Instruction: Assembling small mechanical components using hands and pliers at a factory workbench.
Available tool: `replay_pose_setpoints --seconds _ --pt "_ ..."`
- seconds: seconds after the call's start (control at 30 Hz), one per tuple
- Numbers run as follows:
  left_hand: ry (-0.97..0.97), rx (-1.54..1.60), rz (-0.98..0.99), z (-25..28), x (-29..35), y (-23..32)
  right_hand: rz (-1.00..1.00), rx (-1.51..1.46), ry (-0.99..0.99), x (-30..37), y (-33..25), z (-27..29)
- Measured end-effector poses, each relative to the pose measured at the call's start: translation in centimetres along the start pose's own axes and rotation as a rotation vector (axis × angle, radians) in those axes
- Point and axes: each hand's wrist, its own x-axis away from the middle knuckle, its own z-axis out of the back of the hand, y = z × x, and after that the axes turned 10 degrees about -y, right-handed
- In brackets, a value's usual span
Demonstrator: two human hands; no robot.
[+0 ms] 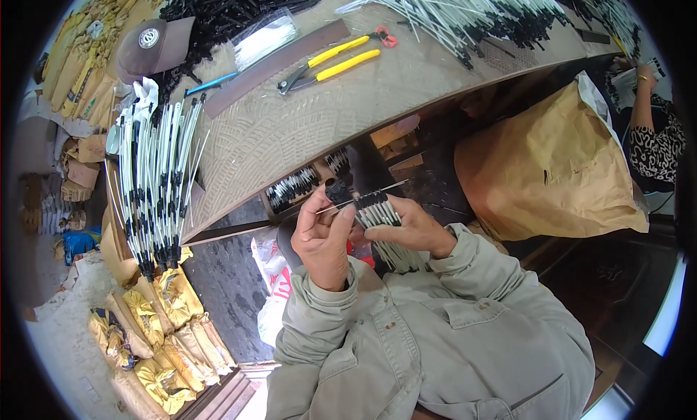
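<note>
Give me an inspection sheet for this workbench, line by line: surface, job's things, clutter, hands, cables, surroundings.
Surface: patterned tan bench top, partly covered with parts.
Job's things: bundle of white rods with black ends gripped in the right hand; a thin single rod pinched by the left hand.
Clutter: yellow-handled pliers, brown cap, clear bag of white pieces, dark flat strip.
Hands: left hand and right hand, both closed, held close to the chest.
Cables: nothing seen.
Surroundings: more rod piles at left and at the far edge, brown paper sack, yellow sacks on the floor, another person's arm at right.
</note>
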Motion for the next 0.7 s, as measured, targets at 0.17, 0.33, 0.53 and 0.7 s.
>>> replay_pose_setpoints --seconds 0.17,0.33,0.53,0.7 --pt "-0.061 -0.095 0.002 0.3 0.2 0.3 0.011 -0.087 0.03 0.0 -0.1 -0.2" --pt "-0.132 -0.198 0.004 0.2 0.4 1.1 0.018 -0.019 0.019 0.2 -0.1 -0.2" --pt "-0.118 -0.251 0.009 0.2 0.8 1.3 0.037 0.057 0.037 0.1 -0.2 -0.6" --pt "-0.076 -0.123 -0.021 -0.3 1.1 1.1 0.064 0.179 0.056 0.4 -0.2 -0.7"
